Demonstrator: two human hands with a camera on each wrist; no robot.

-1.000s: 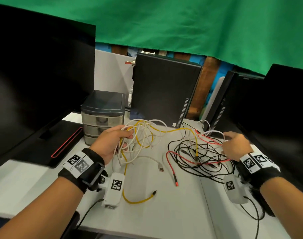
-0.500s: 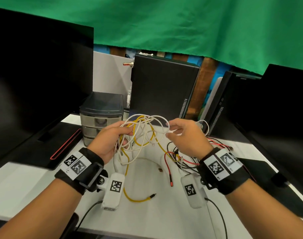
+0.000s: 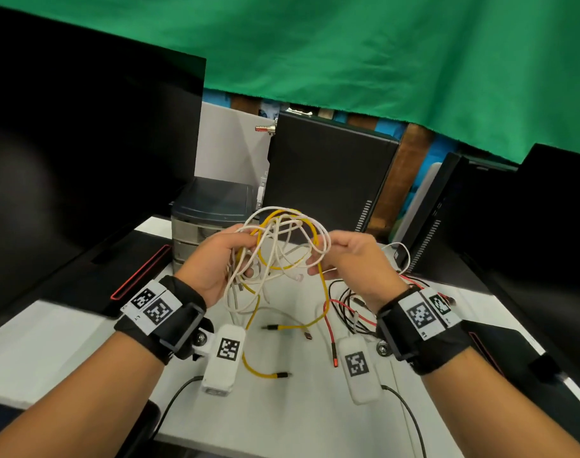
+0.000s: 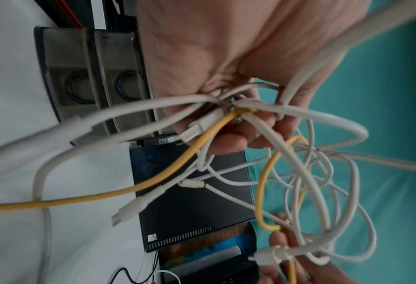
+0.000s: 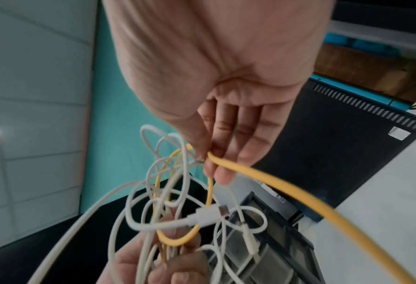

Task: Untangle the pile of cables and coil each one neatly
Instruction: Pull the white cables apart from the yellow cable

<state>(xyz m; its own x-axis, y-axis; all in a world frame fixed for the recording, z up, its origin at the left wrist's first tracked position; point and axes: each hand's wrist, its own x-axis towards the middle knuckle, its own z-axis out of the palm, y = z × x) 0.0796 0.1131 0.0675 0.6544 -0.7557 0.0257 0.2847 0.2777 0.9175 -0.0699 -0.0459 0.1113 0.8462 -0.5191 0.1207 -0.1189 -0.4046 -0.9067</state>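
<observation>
A tangle of white cables (image 3: 283, 226) and one yellow cable (image 3: 321, 292) hangs above the white table (image 3: 298, 418). My left hand (image 3: 245, 246) grips the tangle's left side; in the left wrist view the left hand (image 4: 238, 117) has its fingers curled round several white strands and the yellow cable (image 4: 153, 184). My right hand (image 3: 315, 259) holds the right side; in the right wrist view the right hand (image 5: 214, 163) pinches the yellow cable (image 5: 287, 194) between thumb and fingers. A white USB plug (image 5: 209, 213) dangles below. A red cable (image 3: 329, 328) and black cables (image 3: 344, 309) lie on the table under my right wrist.
A small grey drawer unit (image 3: 209, 206) and a black computer case (image 3: 328, 180) stand close behind the hands. Dark monitors flank the table on the left (image 3: 83, 160) and the right (image 3: 546, 226). A black monitor base with a red stripe (image 3: 140, 272) lies at the left.
My right hand left the black and red pile at the right, moved left and took hold of the tangle. Both hands have lifted the white and yellow bundle higher off the table.
</observation>
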